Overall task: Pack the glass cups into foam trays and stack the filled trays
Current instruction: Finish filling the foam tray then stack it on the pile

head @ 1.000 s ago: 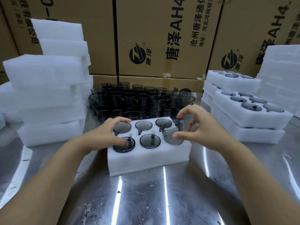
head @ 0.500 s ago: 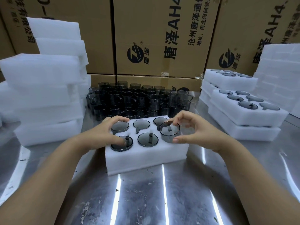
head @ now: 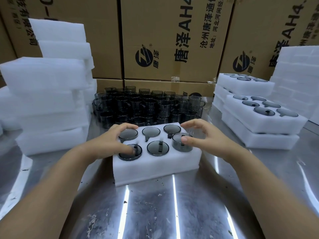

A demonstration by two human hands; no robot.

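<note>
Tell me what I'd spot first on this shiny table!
The white foam tray in the middle, holding six dark glass cups, with the left hand and right hand over it. The front-right cup sticks up higher than the rest. Behind it huddles a crowd of loose dark cups.

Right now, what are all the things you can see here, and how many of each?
foam tray: one, white, middle of the table.
glass cups: six, smoky grey, in that tray's holes; the raised cup at front right sticks up.
loose glass cups: many, dark grey, behind the tray.
filled foam trays: several, white, stacked at the right.
foam blocks: many, white, piled at the left and far right.
cardboard boxes: several, brown with black print, at the back.
metal table: one, shiny silver, under everything.
left grip: one, resting on the two left cups in the tray.
right grip: one, fingers spread, thumb by the raised cup.
</note>
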